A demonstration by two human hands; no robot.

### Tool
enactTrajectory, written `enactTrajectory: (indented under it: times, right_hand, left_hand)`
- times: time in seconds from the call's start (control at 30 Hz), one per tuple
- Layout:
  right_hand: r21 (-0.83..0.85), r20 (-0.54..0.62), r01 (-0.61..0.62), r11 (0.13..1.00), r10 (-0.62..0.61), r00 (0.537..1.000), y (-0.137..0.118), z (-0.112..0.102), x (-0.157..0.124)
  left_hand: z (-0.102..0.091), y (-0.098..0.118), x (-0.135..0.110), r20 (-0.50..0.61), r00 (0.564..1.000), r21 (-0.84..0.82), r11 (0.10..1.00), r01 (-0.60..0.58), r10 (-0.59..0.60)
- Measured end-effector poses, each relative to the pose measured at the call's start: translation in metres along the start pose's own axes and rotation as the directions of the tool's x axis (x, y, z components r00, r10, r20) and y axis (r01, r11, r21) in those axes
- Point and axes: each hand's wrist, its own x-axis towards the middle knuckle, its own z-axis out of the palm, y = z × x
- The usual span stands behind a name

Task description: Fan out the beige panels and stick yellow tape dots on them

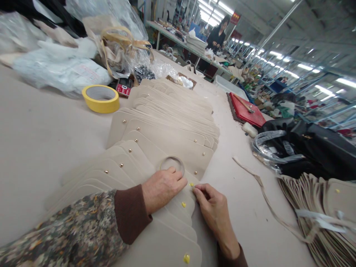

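Beige leather-like panels (167, 128) lie fanned out in overlapping rows, many with small metal studs near their corners. My left hand (165, 187) rests on the panels, its fingers curled around the near edge of a thin tape ring (171, 158). Close by, my right hand (213, 207) pinches thumb and forefinger together at a panel's edge, beside a small yellow tape piece (191, 184). Whatever sits between those fingertips is too small to make out. More yellow bits (186, 258) cover spots on the nearer panels.
A thick yellow tape roll (100, 105) stands left of the panels. Plastic-wrapped bundles (63, 66) fill the back left. On the right are a red slab (247, 109) with a hammer, black bags (319, 144), and a tied panel stack (306, 207). A person (218, 35) works at a far table.
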Motion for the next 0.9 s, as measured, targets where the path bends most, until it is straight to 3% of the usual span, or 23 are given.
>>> enactTrajectory:
  times: [0.13,0.33,0.47,0.6,0.67,0.73,0.8,0.9]
  right_hand:
    - [-0.131,-0.07,0.098,0.987,-0.108,0.992,-0.005,0.008,0.0]
    - [-0.2,-0.073,0.046,0.979,-0.061,0.995,-0.011,0.013,0.015]
    - [-0.151,-0.002,-0.031,0.988,0.031,1.0,-0.015,0.007,0.017]
    - [-0.041,0.168,-0.037,0.998,0.044,0.985,-0.016,-0.002,0.011]
    - [0.026,0.113,0.027,0.999,-0.03,0.993,-0.016,-0.004,0.007]
    - [0.09,-0.043,0.158,0.983,-0.155,0.987,-0.018,-0.005,0.004]
    - [0.113,-0.177,0.323,0.94,-0.301,0.937,-0.023,-0.004,0.003]
    - [0.054,-0.223,0.508,0.859,-0.486,0.845,-0.031,-0.001,0.003]
  left_hand:
    - [0.0,0.001,0.0,-0.003,1.0,0.008,1.0,-0.003,0.003]
    - [0.0,0.0,0.0,-0.054,0.998,-0.001,1.0,-0.024,0.024]
    - [-0.003,-0.004,-0.002,-0.237,0.971,-0.123,0.991,-0.061,0.03]
    - [-0.006,-0.006,-0.005,-0.471,0.882,-0.259,0.952,-0.164,0.024]
    - [-0.007,-0.006,-0.005,-0.486,0.874,-0.252,0.954,-0.165,0.022]
    - [-0.007,-0.005,-0.006,-0.453,0.891,-0.219,0.967,-0.134,0.022]
    - [-0.007,-0.003,-0.006,-0.444,0.895,-0.168,0.978,-0.122,0.035]
    - [-0.006,0.0,-0.006,-0.454,0.888,-0.112,0.984,-0.139,0.074]
